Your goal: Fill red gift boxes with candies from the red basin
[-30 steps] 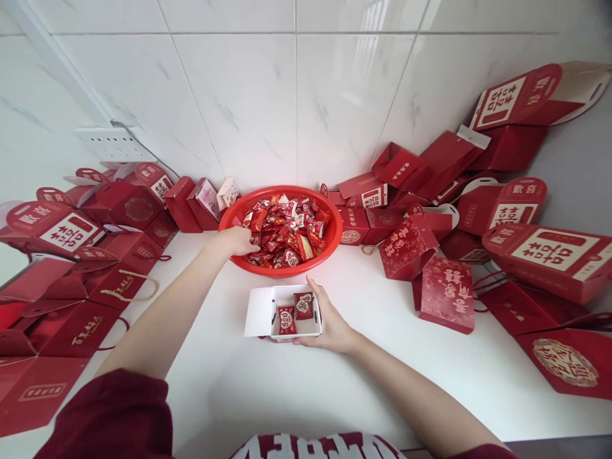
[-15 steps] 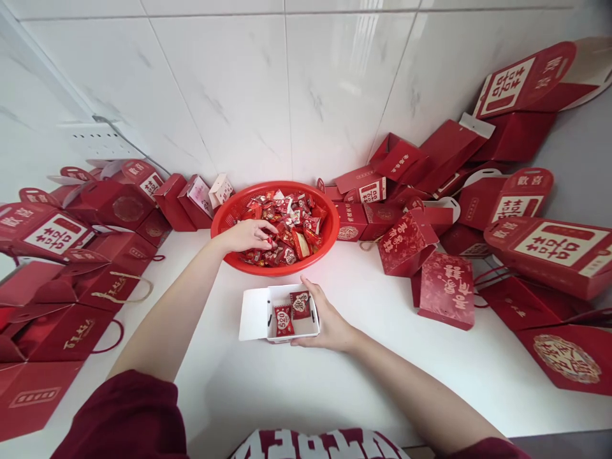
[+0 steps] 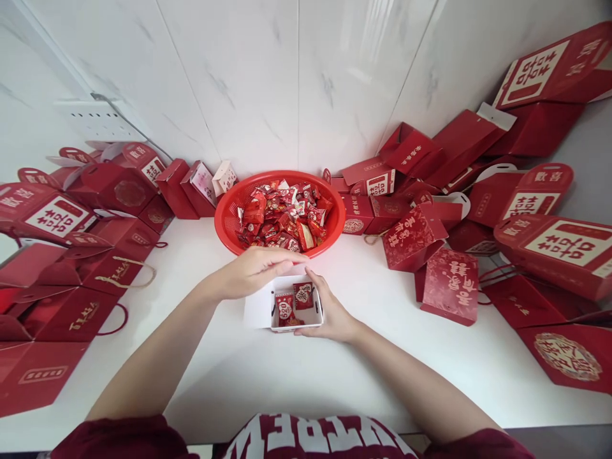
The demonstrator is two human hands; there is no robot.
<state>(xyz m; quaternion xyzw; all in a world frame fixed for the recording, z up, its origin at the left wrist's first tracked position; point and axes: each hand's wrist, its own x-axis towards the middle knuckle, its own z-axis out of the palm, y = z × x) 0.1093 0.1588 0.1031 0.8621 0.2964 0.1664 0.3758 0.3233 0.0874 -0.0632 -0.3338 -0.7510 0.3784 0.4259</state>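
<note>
A small white box [image 3: 313, 319] stands on the counter with its lid flap folded out to the left. Inside lie red-wrapped candies: one marked 520 [image 3: 285, 308], one with white lettering [image 3: 303, 295], and another partly visible at the near wall. My right hand [image 3: 332, 312] grips the box's right side, thumb near and fingers at the far edge. My left hand [image 3: 255, 271] hovers over the far left of the box, fingers stretched out, with nothing visible in it. Behind it is a red oval plastic basket [image 3: 224, 220] heaped with wrapped candies [image 3: 287, 213].
Red gift boxes [image 3: 57, 220] with cord handles crowd the left side. More red boxes [image 3: 449, 287] are stacked along the right. A white tiled wall [image 3: 258, 76] rises behind the white counter [image 3: 382, 389], with a socket panel [image 3: 102, 121] at the left.
My left hand has come from the candy basket back to the white box. Another red-wrapped candy now shows at the box's near wall. My right hand keeps its hold.
</note>
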